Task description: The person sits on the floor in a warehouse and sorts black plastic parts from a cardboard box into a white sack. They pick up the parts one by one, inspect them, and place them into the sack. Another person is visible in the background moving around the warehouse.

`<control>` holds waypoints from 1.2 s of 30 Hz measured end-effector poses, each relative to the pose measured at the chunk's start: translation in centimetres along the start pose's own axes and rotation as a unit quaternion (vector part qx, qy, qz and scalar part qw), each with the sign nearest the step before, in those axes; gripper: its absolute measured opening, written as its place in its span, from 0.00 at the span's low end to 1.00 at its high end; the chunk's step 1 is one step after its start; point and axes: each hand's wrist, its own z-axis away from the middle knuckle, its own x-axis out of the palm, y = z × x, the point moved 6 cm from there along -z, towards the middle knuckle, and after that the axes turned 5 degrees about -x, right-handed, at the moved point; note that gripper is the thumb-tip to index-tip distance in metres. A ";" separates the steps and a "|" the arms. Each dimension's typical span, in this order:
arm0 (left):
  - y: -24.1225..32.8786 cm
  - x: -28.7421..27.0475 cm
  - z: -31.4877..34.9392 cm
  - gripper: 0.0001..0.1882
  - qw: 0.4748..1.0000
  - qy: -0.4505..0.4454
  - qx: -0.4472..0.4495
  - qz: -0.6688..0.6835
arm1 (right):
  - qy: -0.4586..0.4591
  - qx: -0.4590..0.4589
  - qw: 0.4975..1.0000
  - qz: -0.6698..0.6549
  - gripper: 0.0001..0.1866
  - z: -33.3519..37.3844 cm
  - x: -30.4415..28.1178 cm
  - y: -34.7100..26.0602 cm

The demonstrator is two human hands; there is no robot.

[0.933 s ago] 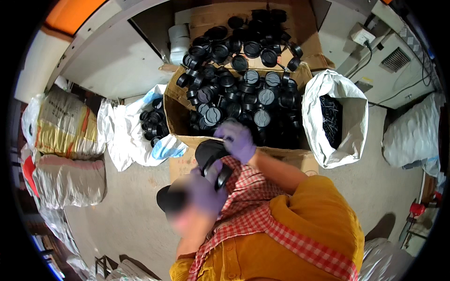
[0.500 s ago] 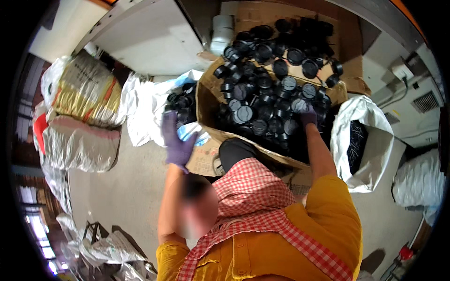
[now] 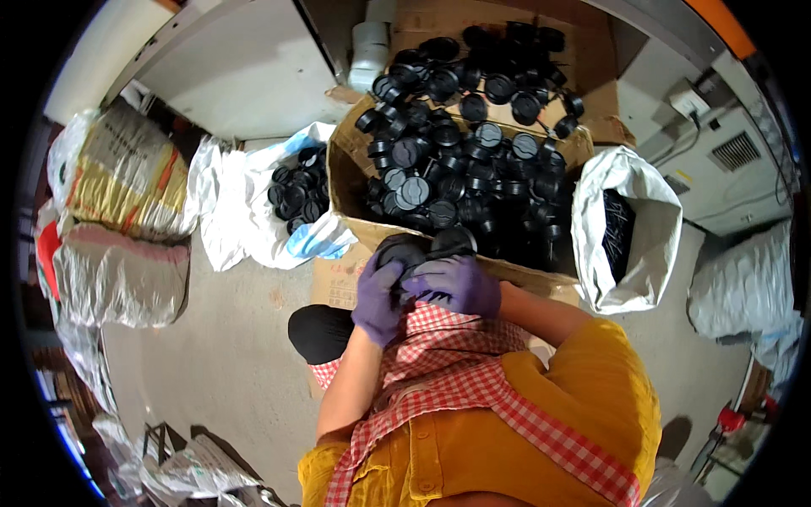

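Both hands wear purple gloves and meet above my lap, at the near edge of the cardboard box. My left hand is closed around a black round plastic cap. Close beside it, my right hand is closed on another black cap; its fingers overlap the first cap, and parts of both are hidden. The box is heaped with similar black round caps, some with thin stems. To its left, a white sack holds more black round pieces.
At the box's right stands an open white sack with thin black pieces inside. Stuffed sacks line the left side. More caps lie on cardboard behind the box. A grey cabinet with a plug and cable rises at the right.
My right hand has come out of the box's right side toward my lap with a cap. My left hand, earlier open near the left sack, has moved in beside it and closed on a cap.
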 end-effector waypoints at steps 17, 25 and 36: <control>4.7 4.1 13.7 0.18 0.613 -0.253 0.402 -0.631 | -0.528 0.321 0.697 -0.364 0.11 4.6 2.7 -3.3; 11.3 -4.5 14.0 0.15 0.928 0.139 0.225 -0.264 | -0.097 0.363 0.692 -0.617 0.07 4.1 -1.4 1.5; 1.6 2.8 6.4 0.23 0.947 0.069 0.221 -0.221 | 0.201 0.267 0.853 -0.402 0.05 -1.1 1.9 5.2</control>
